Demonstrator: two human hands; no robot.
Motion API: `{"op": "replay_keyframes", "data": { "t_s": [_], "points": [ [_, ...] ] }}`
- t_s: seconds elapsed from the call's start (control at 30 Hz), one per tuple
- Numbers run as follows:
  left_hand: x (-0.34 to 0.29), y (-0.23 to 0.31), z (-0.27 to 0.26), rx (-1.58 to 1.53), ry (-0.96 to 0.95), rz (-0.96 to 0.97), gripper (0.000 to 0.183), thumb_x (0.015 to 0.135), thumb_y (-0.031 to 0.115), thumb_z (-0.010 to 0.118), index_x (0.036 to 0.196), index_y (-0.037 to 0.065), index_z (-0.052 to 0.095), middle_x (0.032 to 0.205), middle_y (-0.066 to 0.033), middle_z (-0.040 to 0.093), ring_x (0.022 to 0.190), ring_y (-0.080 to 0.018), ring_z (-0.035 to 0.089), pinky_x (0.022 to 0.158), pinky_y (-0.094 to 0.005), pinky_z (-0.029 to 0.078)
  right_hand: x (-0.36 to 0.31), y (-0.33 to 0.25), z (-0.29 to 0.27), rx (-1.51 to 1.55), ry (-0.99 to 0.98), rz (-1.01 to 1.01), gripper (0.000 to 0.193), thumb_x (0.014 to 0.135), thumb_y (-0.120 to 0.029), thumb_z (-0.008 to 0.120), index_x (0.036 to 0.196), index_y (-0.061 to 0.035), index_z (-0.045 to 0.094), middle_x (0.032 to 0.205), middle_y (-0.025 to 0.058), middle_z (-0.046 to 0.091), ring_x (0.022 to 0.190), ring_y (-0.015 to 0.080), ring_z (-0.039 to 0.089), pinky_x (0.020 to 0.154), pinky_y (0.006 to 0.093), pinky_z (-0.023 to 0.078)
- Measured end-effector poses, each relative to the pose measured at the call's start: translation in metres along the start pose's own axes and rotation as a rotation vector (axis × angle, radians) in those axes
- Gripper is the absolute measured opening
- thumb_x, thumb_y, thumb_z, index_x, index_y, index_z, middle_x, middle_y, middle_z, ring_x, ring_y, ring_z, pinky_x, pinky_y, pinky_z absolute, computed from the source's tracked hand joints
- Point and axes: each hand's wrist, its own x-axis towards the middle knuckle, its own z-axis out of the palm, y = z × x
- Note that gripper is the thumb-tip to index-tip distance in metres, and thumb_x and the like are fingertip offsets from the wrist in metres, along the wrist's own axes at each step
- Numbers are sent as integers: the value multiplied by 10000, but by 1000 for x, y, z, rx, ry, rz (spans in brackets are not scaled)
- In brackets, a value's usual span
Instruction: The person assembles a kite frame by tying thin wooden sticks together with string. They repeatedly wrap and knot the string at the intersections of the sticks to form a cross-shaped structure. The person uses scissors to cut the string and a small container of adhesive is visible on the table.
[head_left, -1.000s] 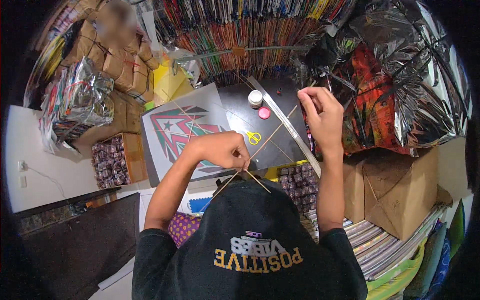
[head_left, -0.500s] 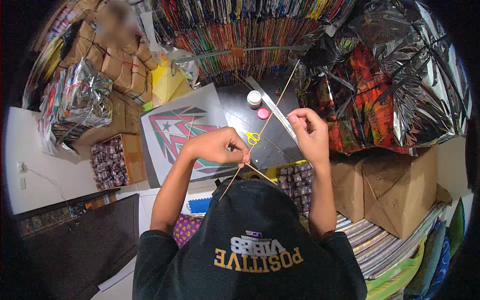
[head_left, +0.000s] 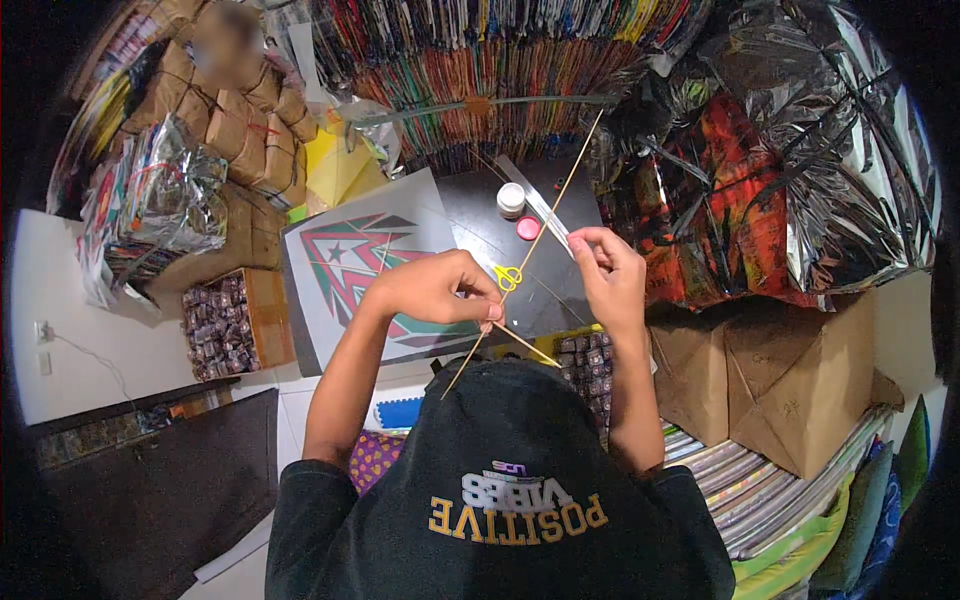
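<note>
My left hand [head_left: 440, 290] is closed, thumb and fingertips pinching two thin sticks where they cross. One long thin stick [head_left: 568, 182] slants from the far right down past the hand toward my shirt. The other stick [head_left: 528, 345] sticks out below the hand to the right. Right of the long stick, my right hand [head_left: 612, 280] is raised with thumb and forefinger pressed together; what they hold, if anything, is too fine to make out. Yellow-handled scissors [head_left: 507, 278] appear beside the long stick, above the dark table [head_left: 465, 215].
A white jar [head_left: 511, 201], pink lid [head_left: 528, 229] and metal ruler [head_left: 546, 212] lie farther back. At left is a sheet with a red, green and black design [head_left: 350, 262]. Stacked bundles [head_left: 470, 130] stand behind; black plastic-wrapped packs [head_left: 730, 200] and cartons [head_left: 770, 380] are right.
My right hand has moved slightly left and down, nearer the long stick. My left hand keeps its pinch on the crossed sticks, which have shifted slightly right.
</note>
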Motion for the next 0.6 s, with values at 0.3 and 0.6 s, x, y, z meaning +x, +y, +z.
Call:
{"op": "replay_keyframes", "data": {
  "t_s": [0.3,0.6],
  "points": [
    [1,3,1,19,17,30,213,948,175,655,928,-21,737,792,-52,731,748,-110,658,733,-282,499,-9,8,13,206,-147,81,122,961,-112,657,956,8,679,679,-69,503,613,6,379,525,222,300],
    [2,-1,2,37,32,43,220,947,189,655,934,-12,743,783,-49,726,740,-111,651,717,-288,496,-18,-11,25,386,-226,170,146,999,-137,619,1020,3,651,849,-45,592,722,0,471,613,193,371]
  ]
}}
